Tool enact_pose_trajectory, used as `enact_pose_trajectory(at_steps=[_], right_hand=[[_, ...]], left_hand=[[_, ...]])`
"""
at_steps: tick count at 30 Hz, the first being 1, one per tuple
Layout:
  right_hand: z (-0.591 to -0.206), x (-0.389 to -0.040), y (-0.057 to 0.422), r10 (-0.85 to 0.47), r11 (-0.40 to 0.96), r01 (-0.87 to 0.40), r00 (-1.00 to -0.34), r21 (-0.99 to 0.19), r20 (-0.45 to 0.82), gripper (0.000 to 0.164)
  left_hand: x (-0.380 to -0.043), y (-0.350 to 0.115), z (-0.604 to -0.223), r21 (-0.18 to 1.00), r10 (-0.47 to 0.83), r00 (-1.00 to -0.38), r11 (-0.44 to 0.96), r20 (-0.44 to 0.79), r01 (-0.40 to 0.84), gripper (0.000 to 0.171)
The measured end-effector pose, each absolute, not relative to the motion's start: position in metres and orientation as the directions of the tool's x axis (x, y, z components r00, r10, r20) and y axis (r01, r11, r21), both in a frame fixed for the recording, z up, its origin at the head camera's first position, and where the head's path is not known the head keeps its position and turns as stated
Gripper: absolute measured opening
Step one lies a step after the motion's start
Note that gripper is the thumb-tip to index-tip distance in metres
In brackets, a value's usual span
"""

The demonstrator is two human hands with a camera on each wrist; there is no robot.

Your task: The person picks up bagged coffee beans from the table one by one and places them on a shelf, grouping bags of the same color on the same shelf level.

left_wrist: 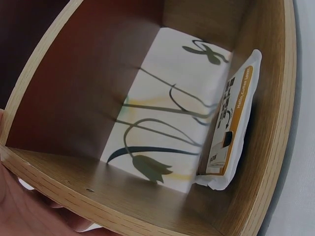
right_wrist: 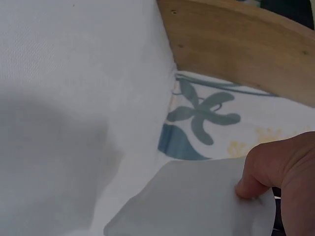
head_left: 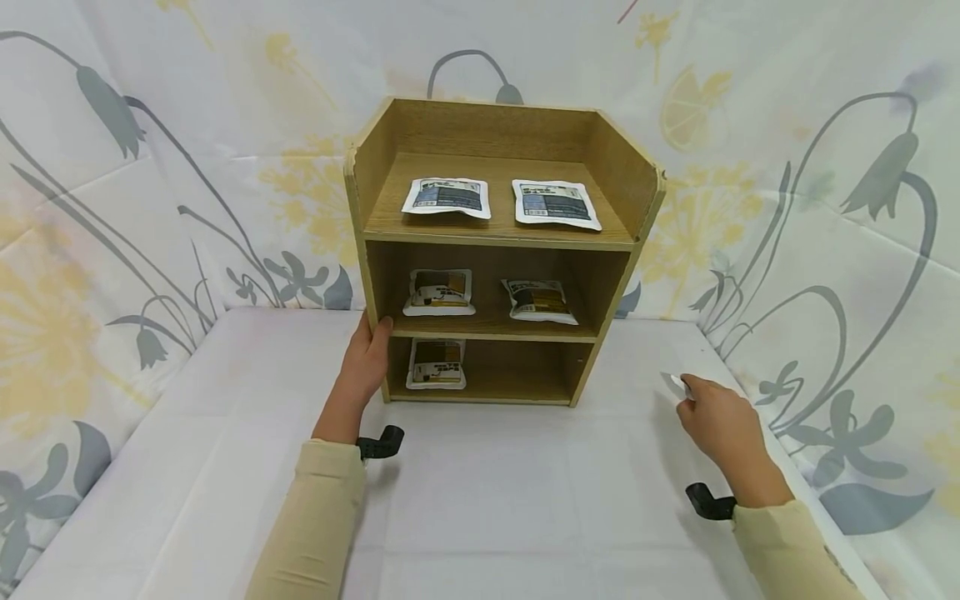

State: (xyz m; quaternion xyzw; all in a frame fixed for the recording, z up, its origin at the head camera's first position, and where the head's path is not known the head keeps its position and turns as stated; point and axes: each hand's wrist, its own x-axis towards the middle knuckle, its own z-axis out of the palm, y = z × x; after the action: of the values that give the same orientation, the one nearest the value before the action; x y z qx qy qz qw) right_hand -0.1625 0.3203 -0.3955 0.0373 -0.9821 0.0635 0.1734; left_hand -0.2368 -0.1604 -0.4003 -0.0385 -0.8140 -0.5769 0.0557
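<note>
A small three-tier wooden shelf [head_left: 517,158] stands against the back cloth. My left hand [head_left: 366,360] grips its left side panel near the middle board; in the left wrist view, fingers [left_wrist: 59,214] lie along the outside of that panel. On the right, away from the shelf, my right hand [head_left: 723,421] pinches a flat, pale packet [right_wrist: 192,196], thumb on its plain face. Only a sliver of it shows in the head view. A white-edged packet with a brown label [head_left: 437,364] stands at the left of the bottom compartment.
Two packets with blue-grey labels, left [head_left: 447,197] and right [head_left: 556,204], lie on the top tier. The middle tier holds two brown-labelled packets, left [head_left: 439,292] and right [head_left: 538,301]. White cloth [head_left: 480,500] covers the table; flowered cloth [head_left: 795,167] hangs around it.
</note>
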Motion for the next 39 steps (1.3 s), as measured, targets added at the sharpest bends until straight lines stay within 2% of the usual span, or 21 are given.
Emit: enact_pose_trajectory(at_steps=[14,39], right_hand=[[-0.383,-0.148,0.289,-0.115,0.97,-0.189,-0.911,-0.153,0.396,0.039],[-0.379,-0.139,0.255,-0.236,0.938,-0.322,-0.867,-0.132,0.439,0.036]], left_hand=[[-0.236,-0.161,-0.4,0.931,-0.015,-0.993,0.35,0.116,0.103,0.065],[-0.236,-0.159,-0.398,0.933,0.002,-0.991,0.337,0.13,0.123,0.064]])
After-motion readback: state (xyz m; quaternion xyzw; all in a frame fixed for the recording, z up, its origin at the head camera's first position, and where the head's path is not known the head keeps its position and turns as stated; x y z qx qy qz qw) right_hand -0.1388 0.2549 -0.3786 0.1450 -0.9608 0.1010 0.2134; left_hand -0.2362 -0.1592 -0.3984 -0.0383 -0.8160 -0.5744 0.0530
